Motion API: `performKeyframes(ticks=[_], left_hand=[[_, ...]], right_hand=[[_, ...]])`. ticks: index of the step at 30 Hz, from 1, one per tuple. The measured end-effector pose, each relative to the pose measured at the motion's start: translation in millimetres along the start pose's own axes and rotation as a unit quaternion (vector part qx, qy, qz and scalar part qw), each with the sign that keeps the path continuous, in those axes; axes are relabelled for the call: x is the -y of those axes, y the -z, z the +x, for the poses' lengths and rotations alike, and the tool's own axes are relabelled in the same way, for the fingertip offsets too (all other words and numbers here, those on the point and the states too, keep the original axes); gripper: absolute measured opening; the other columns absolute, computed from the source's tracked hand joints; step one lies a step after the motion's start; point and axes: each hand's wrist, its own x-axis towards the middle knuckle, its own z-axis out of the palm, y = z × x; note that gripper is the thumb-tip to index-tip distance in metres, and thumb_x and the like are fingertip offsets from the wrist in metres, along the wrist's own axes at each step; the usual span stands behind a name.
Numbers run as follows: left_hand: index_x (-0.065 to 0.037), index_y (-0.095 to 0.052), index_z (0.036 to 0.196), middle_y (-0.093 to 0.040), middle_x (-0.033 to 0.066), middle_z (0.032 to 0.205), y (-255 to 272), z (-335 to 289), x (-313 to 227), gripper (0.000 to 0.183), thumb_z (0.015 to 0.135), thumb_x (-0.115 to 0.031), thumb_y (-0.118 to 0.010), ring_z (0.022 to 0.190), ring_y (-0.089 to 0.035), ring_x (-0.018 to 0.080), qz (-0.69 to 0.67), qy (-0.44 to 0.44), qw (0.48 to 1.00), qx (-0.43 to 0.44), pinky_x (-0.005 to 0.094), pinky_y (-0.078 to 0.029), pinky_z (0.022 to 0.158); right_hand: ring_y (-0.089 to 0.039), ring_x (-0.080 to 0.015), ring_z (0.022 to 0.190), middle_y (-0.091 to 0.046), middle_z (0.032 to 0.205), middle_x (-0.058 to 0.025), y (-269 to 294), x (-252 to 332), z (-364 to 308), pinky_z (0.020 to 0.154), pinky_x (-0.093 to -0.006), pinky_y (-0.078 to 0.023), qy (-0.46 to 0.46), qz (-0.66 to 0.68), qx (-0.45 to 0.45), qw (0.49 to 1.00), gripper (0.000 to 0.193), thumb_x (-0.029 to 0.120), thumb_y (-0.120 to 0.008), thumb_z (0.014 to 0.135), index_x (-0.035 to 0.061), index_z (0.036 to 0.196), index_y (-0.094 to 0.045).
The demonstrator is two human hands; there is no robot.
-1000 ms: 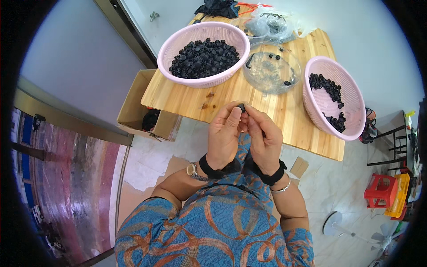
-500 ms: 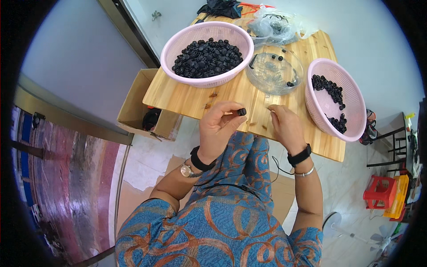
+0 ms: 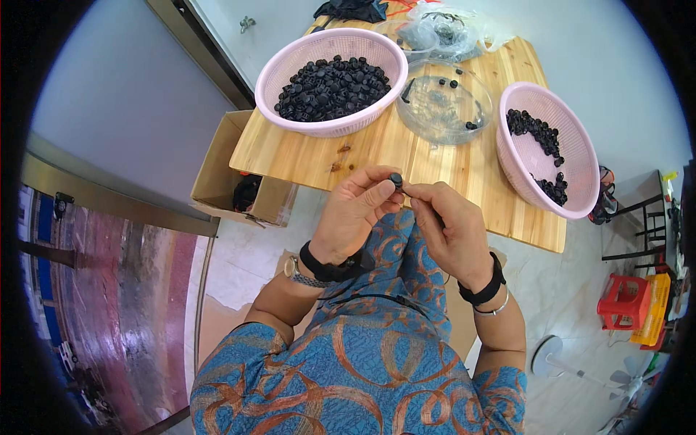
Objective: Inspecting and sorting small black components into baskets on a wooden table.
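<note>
A small black round cap-like part (image 3: 395,178) is pinched between the thumb and forefinger of my left hand (image 3: 357,205), just off the table's near edge. My right hand (image 3: 451,226) meets it from the right, its fingers pressed together with the tips against the part's right side. Whether those fingertips hold a second small piece is hidden. Many similar black parts (image 3: 333,90) are heaped in the pink basket (image 3: 264,80) at the far left. Fewer small black pieces (image 3: 534,130) lie in the pink basket (image 3: 580,159) on the right.
Between the baskets, a clear round tray (image 3: 435,134) holds a few black pieces on the wooden table (image 3: 290,156). Behind it lies a clear plastic bag (image 3: 449,36). A cardboard box (image 3: 217,163) stands left of the table, a red stool (image 3: 623,301) at the right.
My right hand has come left from the table edge to the black part in my left hand. The part has been turned in the left fingers. The whole view has shifted slightly.
</note>
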Motion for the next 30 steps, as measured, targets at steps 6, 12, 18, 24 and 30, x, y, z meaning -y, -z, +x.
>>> performKeyframes(ticks=[6, 12, 18, 24, 30], left_hand=[[0.000, -0.054, 0.110, -0.062, 0.0080, 0.094, -4, -3, 0, 0.022, 0.090, -0.010, -0.053, 0.084, -0.061, 0.0135, 0.027, -0.025, 0.999, 0.015, 0.0248, -0.051, 0.075], [0.000, -0.054, 0.111, -0.064, 0.0100, 0.095, -7, -5, -2, 0.024, 0.092, -0.015, -0.049, 0.083, -0.061, 0.0131, 0.031, -0.004, 0.999, 0.037, 0.0245, -0.051, 0.074], [0.000, -0.055, 0.108, -0.063, 0.0099, 0.094, -9, -5, 0, 0.022, 0.092, -0.014, -0.050, 0.082, -0.061, 0.0132, 0.031, 0.008, 0.999, 0.034, 0.0239, -0.051, 0.073], [0.000, -0.054, 0.107, -0.061, 0.0089, 0.097, -14, -2, 13, 0.020, 0.092, -0.012, -0.050, 0.085, -0.060, 0.0141, -0.051, 0.000, 0.999, 0.008, 0.0258, -0.050, 0.076], [0.002, -0.055, 0.106, -0.062, 0.0075, 0.095, -32, 10, 28, 0.019, 0.090, -0.008, -0.053, 0.082, -0.060, 0.0122, 0.013, -0.160, 0.981, -0.108, 0.0240, -0.050, 0.076]], right_hand=[[-0.060, -0.0276, 0.064, -0.058, 0.077, -0.0110, 6, 10, 0, 0.055, -0.0334, -0.047, 0.006, -0.048, 0.006, 0.999, 0.016, 0.001, -0.056, 0.080, 0.0038, 0.096, -0.058], [-0.060, -0.0281, 0.065, -0.059, 0.077, -0.0109, 11, 10, 1, 0.056, -0.0338, -0.047, 0.013, -0.046, -0.002, 0.999, 0.016, 0.002, -0.056, 0.081, 0.0044, 0.096, -0.057], [-0.060, -0.0278, 0.064, -0.060, 0.077, -0.0101, 14, 8, 2, 0.056, -0.0339, -0.047, 0.020, -0.062, 0.017, 0.998, 0.014, 0.004, -0.056, 0.081, 0.0051, 0.095, -0.057], [-0.060, -0.0256, 0.068, -0.058, 0.078, -0.0080, 1, 9, 1, 0.054, -0.0344, -0.047, 0.040, -0.129, -0.029, 0.990, 0.019, 0.004, -0.056, 0.080, 0.0056, 0.099, -0.055], [-0.060, -0.0246, 0.070, -0.056, 0.079, -0.0084, -23, -5, 1, 0.053, -0.0328, -0.047, 0.020, -0.219, -0.068, 0.973, 0.028, 0.003, -0.055, 0.080, 0.0055, 0.108, -0.055]])
